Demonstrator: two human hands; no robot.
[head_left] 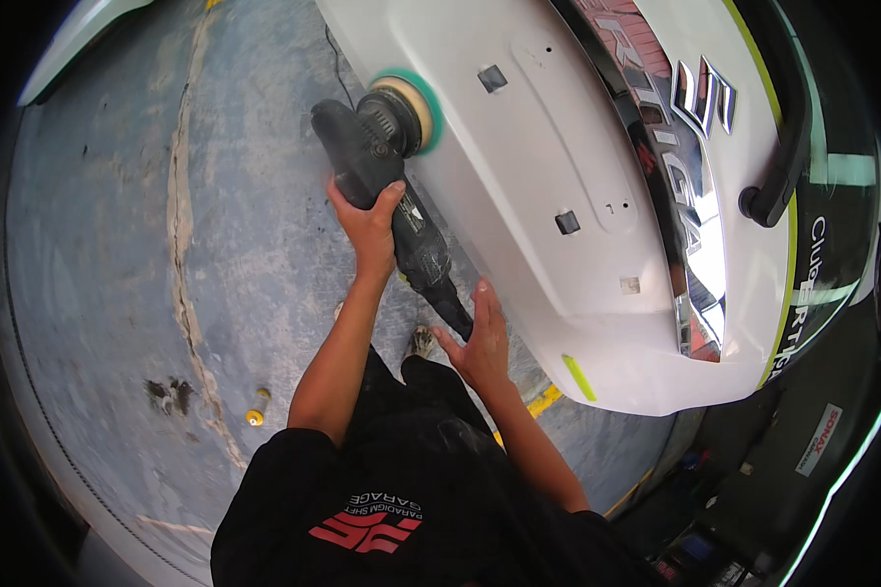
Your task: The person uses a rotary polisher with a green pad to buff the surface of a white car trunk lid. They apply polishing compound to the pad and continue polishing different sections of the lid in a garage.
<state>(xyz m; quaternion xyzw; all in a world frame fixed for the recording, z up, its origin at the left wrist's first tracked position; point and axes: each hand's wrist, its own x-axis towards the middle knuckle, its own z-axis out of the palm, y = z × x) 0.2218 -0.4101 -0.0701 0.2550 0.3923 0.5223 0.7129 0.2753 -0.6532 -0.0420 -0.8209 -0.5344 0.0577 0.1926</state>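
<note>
A black electric car polisher [418, 227] with a round foam pad [420, 110], green-rimmed, is held up beside a white car tailgate [514, 183]. The pad's face is against or very near the tailgate's lower panel at its upper left; contact cannot be told for sure. My left hand [371, 220] is wrapped around the polisher's body, thumb on top. My right hand [481, 337] is at the tail end by the cord sleeve, fingers apart with the fingertips near the panel; whether it grips the tool cannot be told.
A chrome trim strip [679, 191], a Suzuki emblem [705, 95] and a rear wiper [774, 183] are on the tailgate. A yellow-capped bottle [258, 407] lies on the worn grey floor [103, 257]. A thin black cord [335, 59] runs behind the polisher. Dark items are at lower right.
</note>
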